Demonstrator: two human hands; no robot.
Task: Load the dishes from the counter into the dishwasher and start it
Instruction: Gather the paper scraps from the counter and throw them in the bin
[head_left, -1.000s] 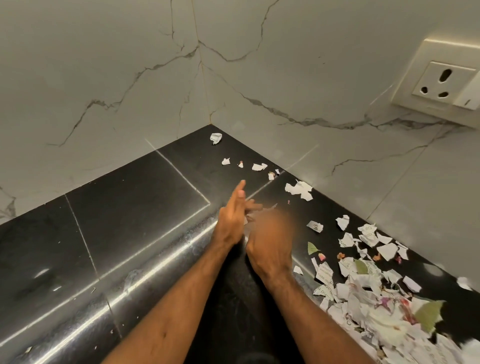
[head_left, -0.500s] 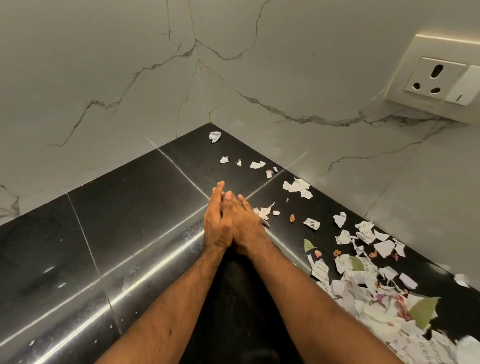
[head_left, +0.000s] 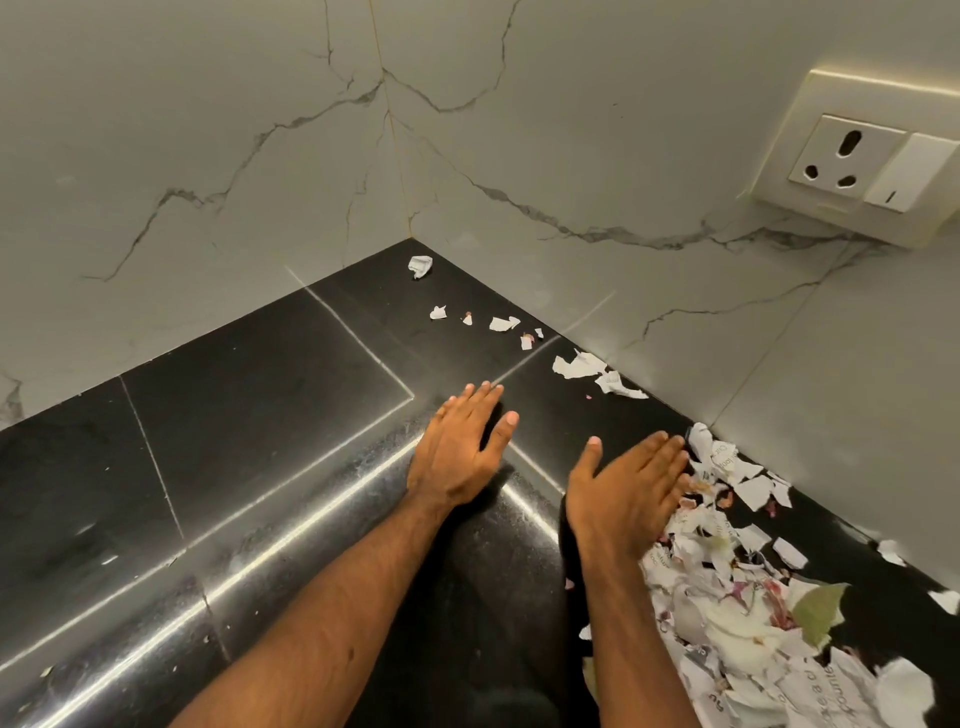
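Plainly, a good deal runs out of view. The heap of torn paper scraps (head_left: 753, 623) is cut off by the right and bottom edges, and the print on the pieces is too broken up to read. The socket plate (head_left: 857, 171) on the marble-veined wall (head_left: 208, 130) is clipped at the right edge too. Your forearms come in from the bottom edge, so nothing above them shows. Both palms face down and hide their undersides, so you cannot tell whether either hand rests on the black counter (head_left: 234, 441) or hangs just over it.

Your left hand (head_left: 457, 452) is flat, its fingers straight and close together and pointing toward the corner. The thumb is spread out to the right, and the hand holds nothing. Your right hand (head_left: 623, 493) is flat as well, fingers straight and together and angled toward the right wall, thumb spread to the left. It also holds nothing, and its fingertips meet the near edge of the paper heap. The hands are apart, with dark counter showing between them.

The counter fills the lower view, set into the corner where the two walls meet. A crumpled bit (head_left: 420, 266) sits near that corner, and a few small scraps (head_left: 503, 323) trail along the right wall. A green piece (head_left: 818, 610) lies in the heap.
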